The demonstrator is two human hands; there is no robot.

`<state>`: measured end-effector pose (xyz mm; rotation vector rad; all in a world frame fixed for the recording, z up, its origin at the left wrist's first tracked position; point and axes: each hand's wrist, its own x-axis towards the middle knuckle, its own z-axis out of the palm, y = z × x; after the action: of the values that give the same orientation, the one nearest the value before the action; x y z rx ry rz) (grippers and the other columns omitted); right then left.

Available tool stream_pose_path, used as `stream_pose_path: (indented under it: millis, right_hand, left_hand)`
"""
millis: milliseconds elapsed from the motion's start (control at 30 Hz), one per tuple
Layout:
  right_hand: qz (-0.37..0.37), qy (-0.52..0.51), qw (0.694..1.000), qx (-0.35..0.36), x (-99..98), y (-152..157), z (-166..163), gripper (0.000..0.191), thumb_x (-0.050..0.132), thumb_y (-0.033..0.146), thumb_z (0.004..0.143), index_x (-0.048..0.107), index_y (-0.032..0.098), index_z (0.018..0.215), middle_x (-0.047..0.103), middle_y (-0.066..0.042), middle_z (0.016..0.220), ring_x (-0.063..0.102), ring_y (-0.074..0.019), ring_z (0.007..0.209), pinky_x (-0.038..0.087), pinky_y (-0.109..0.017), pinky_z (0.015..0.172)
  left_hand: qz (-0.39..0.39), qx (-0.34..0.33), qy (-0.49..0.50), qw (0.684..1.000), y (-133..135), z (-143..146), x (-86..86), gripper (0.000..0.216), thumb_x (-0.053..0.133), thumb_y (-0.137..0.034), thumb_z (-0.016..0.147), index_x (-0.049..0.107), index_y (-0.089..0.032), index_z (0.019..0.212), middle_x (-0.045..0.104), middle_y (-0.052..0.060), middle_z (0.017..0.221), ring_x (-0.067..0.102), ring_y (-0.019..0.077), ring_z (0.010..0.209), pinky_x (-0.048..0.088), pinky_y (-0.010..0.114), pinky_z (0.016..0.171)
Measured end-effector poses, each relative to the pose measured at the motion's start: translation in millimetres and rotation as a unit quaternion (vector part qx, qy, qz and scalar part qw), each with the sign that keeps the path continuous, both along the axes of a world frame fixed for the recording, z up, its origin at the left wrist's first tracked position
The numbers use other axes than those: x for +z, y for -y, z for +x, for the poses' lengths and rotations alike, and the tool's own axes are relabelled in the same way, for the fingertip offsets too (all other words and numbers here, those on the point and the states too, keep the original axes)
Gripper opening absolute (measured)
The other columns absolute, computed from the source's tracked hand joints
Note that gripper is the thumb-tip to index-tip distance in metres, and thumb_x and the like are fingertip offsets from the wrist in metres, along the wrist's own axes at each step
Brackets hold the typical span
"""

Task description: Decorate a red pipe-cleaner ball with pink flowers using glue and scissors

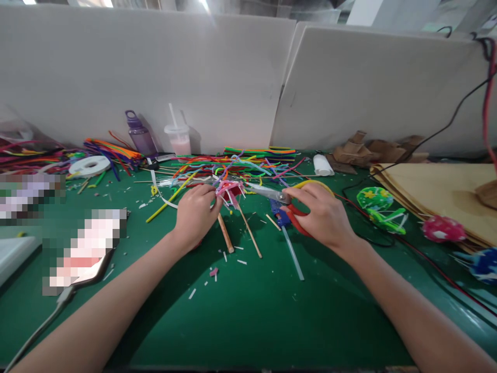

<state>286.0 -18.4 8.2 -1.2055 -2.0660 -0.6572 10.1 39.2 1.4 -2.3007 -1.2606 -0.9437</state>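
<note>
My left hand (197, 211) is closed on a small pink pipe-cleaner piece (230, 190) mounted on a thin wooden stick (250, 235), held just above the green table (248, 311). My right hand (321, 212) grips red-handled scissors (272, 194), whose metal blades point left and reach the pink piece. A second, thicker wooden stick (225, 233) lies under my left hand. A blue glue gun (280, 215) with a clear glue stick (294, 256) lies beneath the scissors.
A heap of coloured pipe cleaners (240, 165) lies behind my hands, more at the far left (108, 150). A purple bottle (140, 133), a cup with straw (178, 137), tape roll (90, 166), white roll (322, 165), finished green (378, 207) and pink (444, 229) ornaments, brown paper (438, 191), cables (427, 259) and white partitions (155, 77).
</note>
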Motion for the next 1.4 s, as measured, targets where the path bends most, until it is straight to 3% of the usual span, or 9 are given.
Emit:
stream_pose_path:
  millis: [133, 467, 667, 800, 900, 967, 1033, 1133, 1400]
  right_hand:
    - [-0.014, -0.029, 0.999, -0.001, -1.1, 1, -5, 0.028, 0.06, 0.024, 0.085, 0.064, 0.019, 0.112, 0.062, -0.007, 0.086, 0.057, -0.0231, 0.085, 0.047, -0.034, 0.075]
    - [0.02, 0.13, 0.991, -0.036, 5.1, 10, -14, 0.034, 0.051, 0.019, 0.089, 0.065, 0.018, 0.119, 0.06, -0.01, 0.083, 0.049, -0.0231, 0.077, 0.041, -0.035, 0.067]
    - [0.011, -0.016, 0.999, -0.044, -3.1, 6, -16, 0.032, 0.055, 0.021, 0.087, 0.067, 0.017, 0.116, 0.06, -0.009, 0.081, 0.054, -0.0237, 0.079, 0.046, -0.036, 0.072]
    - [-0.147, -0.208, 0.967, -0.013, 0.4, -1, -8, 0.038, 0.067, 0.035, 0.079, 0.067, 0.018, 0.113, 0.064, -0.007, 0.082, 0.059, -0.0219, 0.073, 0.048, -0.036, 0.069]
    - [-0.362, -0.298, 0.881, 0.058, 11.0, -1, 0, 0.045, 0.069, 0.046, 0.076, 0.066, 0.019, 0.112, 0.067, -0.004, 0.08, 0.06, -0.0189, 0.066, 0.048, -0.032, 0.06]
    - [-0.452, -0.307, 0.831, 0.11, 17.3, 3, 2, 0.042, 0.067, 0.048, 0.077, 0.065, 0.022, 0.111, 0.067, -0.004, 0.083, 0.061, -0.0179, 0.068, 0.047, -0.03, 0.059]
    - [-0.484, -0.287, 0.816, 0.13, 20.3, 7, 1, 0.043, 0.07, 0.048, 0.075, 0.065, 0.023, 0.11, 0.066, -0.004, 0.085, 0.061, -0.0184, 0.072, 0.048, -0.03, 0.062]
    - [-0.499, -0.223, 0.828, 0.123, 19.7, 12, -5, 0.051, 0.076, 0.049, 0.067, 0.064, 0.022, 0.109, 0.064, -0.002, 0.082, 0.058, -0.0183, 0.071, 0.046, -0.031, 0.062]
    - [-0.533, -0.168, 0.819, 0.13, 21.1, 18, -17, 0.051, 0.075, 0.053, 0.067, 0.065, 0.023, 0.107, 0.059, 0.001, 0.078, 0.05, -0.0143, 0.064, 0.039, -0.027, 0.057]
  left_hand:
    - [-0.006, -0.016, -0.008, 1.0, 2, 3, -2.7, 0.032, 0.046, -0.026, 0.089, 0.073, -0.015, 0.075, 0.073, 0.012, 0.09, 0.066, 0.0244, 0.081, 0.053, 0.039, 0.075]
    - [-0.026, 0.017, -0.057, 0.998, 6, 5, 0.5, 0.03, 0.05, -0.025, 0.086, 0.069, -0.017, 0.064, 0.071, 0.009, 0.073, 0.064, 0.0226, 0.07, 0.047, 0.036, 0.068]
    - [-0.121, 0.023, 0.031, 0.992, 5, 5, 0.7, 0.035, 0.048, -0.025, 0.086, 0.064, -0.017, 0.057, 0.066, 0.006, 0.066, 0.058, 0.0173, 0.058, 0.038, 0.029, 0.054]
    - [-0.152, -0.01, 0.096, 0.984, 3, 5, -2.2, 0.035, 0.044, -0.024, 0.088, 0.066, -0.017, 0.062, 0.068, 0.006, 0.077, 0.061, 0.017, 0.065, 0.043, 0.028, 0.059]
    - [-0.083, -0.044, 0.152, 0.984, 4, 4, -3.2, 0.034, 0.043, -0.026, 0.091, 0.068, -0.016, 0.071, 0.07, 0.009, 0.092, 0.065, 0.019, 0.081, 0.048, 0.029, 0.072]
    - [-0.029, -0.066, 0.182, 0.981, 5, 3, -2.8, 0.032, 0.043, -0.026, 0.092, 0.069, -0.016, 0.075, 0.07, 0.009, 0.096, 0.065, 0.0191, 0.089, 0.05, 0.03, 0.078]
    - [0.015, -0.076, 0.202, 0.976, 5, 2, -2.3, 0.029, 0.044, -0.025, 0.092, 0.069, -0.016, 0.079, 0.07, 0.009, 0.099, 0.065, 0.0186, 0.093, 0.051, 0.031, 0.082]
    - [0.052, -0.084, 0.213, 0.972, 5, 1, -2.1, 0.024, 0.047, -0.024, 0.091, 0.069, -0.017, 0.083, 0.069, 0.009, 0.101, 0.065, 0.0186, 0.095, 0.052, 0.033, 0.084]
    - [0.041, -0.106, 0.218, 0.969, 4, 1, -1.4, 0.024, 0.047, -0.023, 0.091, 0.069, -0.016, 0.084, 0.069, 0.009, 0.1, 0.065, 0.0181, 0.091, 0.053, 0.034, 0.082]
